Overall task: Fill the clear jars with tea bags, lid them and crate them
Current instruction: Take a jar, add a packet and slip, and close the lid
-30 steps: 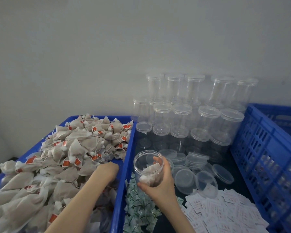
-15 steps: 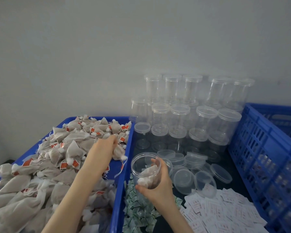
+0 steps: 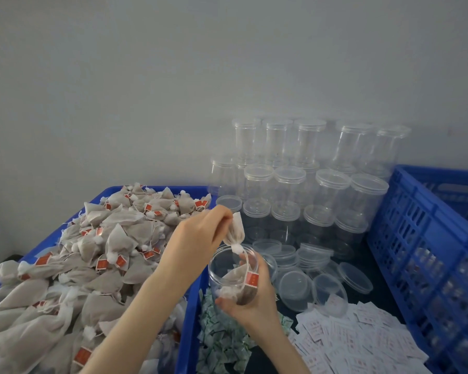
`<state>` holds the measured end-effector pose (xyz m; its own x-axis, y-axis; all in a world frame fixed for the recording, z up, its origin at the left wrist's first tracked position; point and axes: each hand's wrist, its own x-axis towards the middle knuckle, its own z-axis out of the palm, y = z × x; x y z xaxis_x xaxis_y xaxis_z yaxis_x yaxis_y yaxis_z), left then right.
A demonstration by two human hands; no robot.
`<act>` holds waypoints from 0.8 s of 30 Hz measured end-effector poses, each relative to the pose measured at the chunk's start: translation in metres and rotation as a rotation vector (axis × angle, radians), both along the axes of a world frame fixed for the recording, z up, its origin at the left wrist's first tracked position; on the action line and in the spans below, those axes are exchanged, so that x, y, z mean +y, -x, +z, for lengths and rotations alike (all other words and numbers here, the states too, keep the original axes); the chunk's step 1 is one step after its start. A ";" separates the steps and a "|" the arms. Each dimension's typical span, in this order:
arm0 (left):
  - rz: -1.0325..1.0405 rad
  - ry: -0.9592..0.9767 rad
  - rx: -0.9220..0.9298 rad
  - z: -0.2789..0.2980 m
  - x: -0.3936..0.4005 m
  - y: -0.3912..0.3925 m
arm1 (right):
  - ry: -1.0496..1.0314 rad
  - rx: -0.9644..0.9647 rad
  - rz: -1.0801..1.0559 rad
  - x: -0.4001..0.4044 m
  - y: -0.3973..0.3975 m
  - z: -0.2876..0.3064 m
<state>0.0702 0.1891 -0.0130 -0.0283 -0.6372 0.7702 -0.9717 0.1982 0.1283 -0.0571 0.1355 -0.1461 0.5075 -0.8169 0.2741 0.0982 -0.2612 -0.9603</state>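
My right hand point(image 3: 250, 303) grips an open clear jar point(image 3: 229, 268) from below, tilted toward me, with a tea bag or two inside. My left hand point(image 3: 197, 238) pinches one tea bag point(image 3: 235, 234) by its top, dangling just over the jar's mouth. Its string and red tag point(image 3: 251, 279) hang down into the jar. A big heap of tea bags point(image 3: 92, 255) fills the blue bin point(image 3: 189, 306) on the left.
Stacked empty lidded jars point(image 3: 308, 184) stand against the wall. Loose clear lids point(image 3: 308, 284) lie in front of them. Green sachets point(image 3: 222, 344) and white paper labels point(image 3: 357, 344) lie near me. A blue slatted crate point(image 3: 422, 244) with jars inside stands on the right.
My left hand lifted out of the tea bag heap with one bag and carried it right, over the jar. The right hand kept hold of the jar.
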 end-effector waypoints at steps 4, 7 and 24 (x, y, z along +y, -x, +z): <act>0.025 0.085 -0.148 -0.007 -0.002 0.000 | 0.008 -0.031 -0.015 0.002 0.002 0.001; 0.023 0.106 -0.245 -0.013 -0.002 -0.003 | -0.048 -0.065 0.003 0.001 0.002 0.000; -0.173 -0.058 -0.208 -0.024 -0.005 0.001 | -0.018 -0.047 0.011 0.002 0.004 0.008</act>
